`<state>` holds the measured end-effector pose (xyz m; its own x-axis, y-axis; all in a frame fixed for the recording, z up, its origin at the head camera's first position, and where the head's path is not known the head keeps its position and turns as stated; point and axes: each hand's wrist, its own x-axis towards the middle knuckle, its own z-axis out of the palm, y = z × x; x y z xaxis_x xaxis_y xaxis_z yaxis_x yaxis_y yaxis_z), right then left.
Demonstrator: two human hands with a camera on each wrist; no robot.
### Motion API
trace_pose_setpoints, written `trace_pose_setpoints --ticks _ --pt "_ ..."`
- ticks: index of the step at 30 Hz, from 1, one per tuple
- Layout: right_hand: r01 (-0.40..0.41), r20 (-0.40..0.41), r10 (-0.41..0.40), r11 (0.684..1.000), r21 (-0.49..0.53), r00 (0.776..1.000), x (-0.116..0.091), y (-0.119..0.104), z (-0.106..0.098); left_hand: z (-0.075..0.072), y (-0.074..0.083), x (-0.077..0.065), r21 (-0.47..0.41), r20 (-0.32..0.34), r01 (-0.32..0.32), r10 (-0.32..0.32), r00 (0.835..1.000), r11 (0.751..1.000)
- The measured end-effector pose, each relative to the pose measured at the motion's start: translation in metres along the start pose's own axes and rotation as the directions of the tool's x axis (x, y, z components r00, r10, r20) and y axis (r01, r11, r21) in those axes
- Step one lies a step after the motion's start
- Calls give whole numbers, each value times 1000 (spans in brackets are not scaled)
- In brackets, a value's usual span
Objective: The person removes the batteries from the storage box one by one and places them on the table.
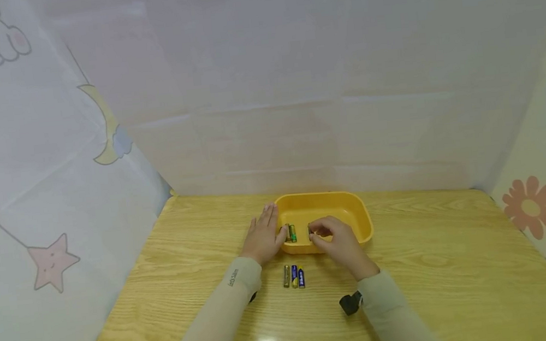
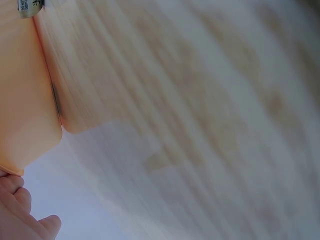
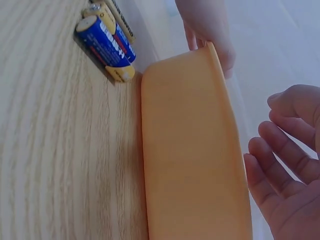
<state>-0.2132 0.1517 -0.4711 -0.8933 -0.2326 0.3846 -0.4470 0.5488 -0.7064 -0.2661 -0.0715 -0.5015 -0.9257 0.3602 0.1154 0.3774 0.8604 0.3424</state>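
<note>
A yellow plastic bin [image 1: 325, 248] stands on the table. My left hand [image 1: 263, 238] holds its left side, thumb over the rim and fingers along the outside. In the head view, my right hand [image 1: 337, 239] reaches over the bin's front wall and pinches a small dark battery [image 1: 310, 232] between thumb and fingertips. The right wrist view hides that battery. Inside the bin, near my left thumb, a green battery [image 1: 293, 233] lies beside a brownish battery [image 1: 288, 234]. In front of the bin are a gold-brown battery [image 1: 286, 276] and two blue-and-yellow batteries [image 1: 295, 276], side by side.
The pale wooden table [image 1: 459, 262] extends around the bin on both sides. A white cloth [image 1: 269, 132] hangs behind it, with printed cloth panels [image 1: 55, 263] to the left and right. A black wrist device [image 1: 350, 303] sits at my right cuff.
</note>
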Motion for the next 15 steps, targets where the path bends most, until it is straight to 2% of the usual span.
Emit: trace_pose_setpoints --ticks 9,15 --pt "-88 51 90 996 -34 995 10 10 1 3 -1 0 3 -4 -7 7 1000 1000" --pt "-156 89 163 985 -77 983 17 15 4 1 -3 0 2 -1 -8 8 1000 1000"
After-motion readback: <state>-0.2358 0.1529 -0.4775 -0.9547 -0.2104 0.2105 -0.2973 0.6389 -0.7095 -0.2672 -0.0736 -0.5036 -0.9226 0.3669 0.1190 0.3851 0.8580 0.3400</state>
